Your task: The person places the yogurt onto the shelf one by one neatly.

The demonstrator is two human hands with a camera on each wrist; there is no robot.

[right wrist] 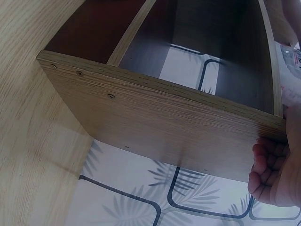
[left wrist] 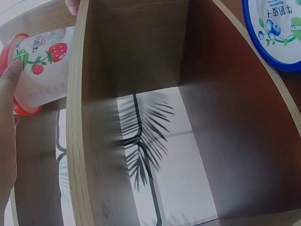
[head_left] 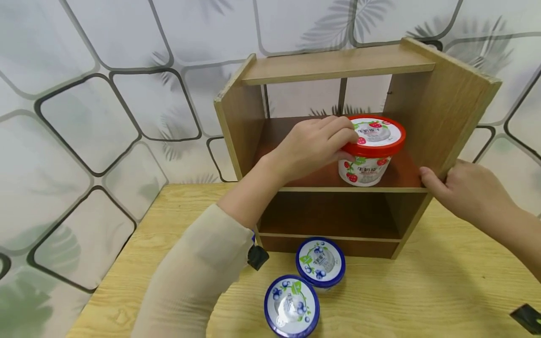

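My left hand [head_left: 314, 143] grips a white tub with a red lid and strawberry pictures [head_left: 367, 162] by its lid rim. The tub stands upright at the front of the middle board of a small wooden shelf unit [head_left: 454, 98]; its base looks level with the board, though contact is hard to confirm. At the unit's right side panel, my right hand [head_left: 475, 192] holds the front edge, thumb on the inside and fingers curled against the outer face, as the right wrist view shows. Two blue-lidded tubs with blueberry pictures, one nearer [head_left: 291, 305] and one farther [head_left: 321, 262], sit before the unit.
A light wood-grain table [head_left: 444, 291] carries the unit and tubs. Behind stands a wall [head_left: 127, 108] with a leaf-and-line pattern, visible through the unit's open back. The lower compartment [head_left: 329, 213] lies under the middle board, and a narrow top board [head_left: 338, 63] spans above.
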